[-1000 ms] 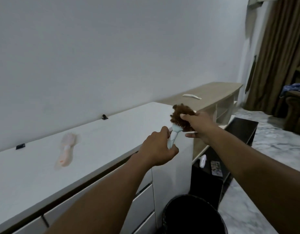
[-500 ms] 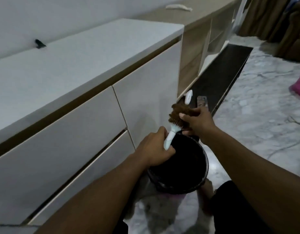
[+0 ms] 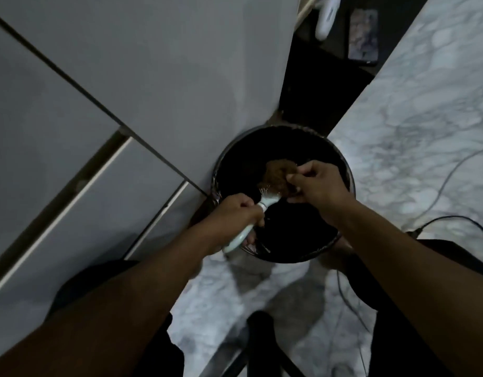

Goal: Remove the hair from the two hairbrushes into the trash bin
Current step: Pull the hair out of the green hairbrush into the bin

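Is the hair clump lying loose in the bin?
No, the right hand pinches the hair clump at the hairbrush head above the trash bin.

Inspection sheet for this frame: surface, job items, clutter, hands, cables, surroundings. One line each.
Surface: marble floor; the bin stands on it.
Job's things: hairbrush held over the black trash bin, brown hair clump on its bristles; second brush not in view.
Clutter: white gadget and dark phone-like item on a dark low shelf.
Hands: left hand grips the brush handle; right hand pinches the hair.
Cables: grey cable and black cable on the floor.
Surroundings: white drawer cabinet.
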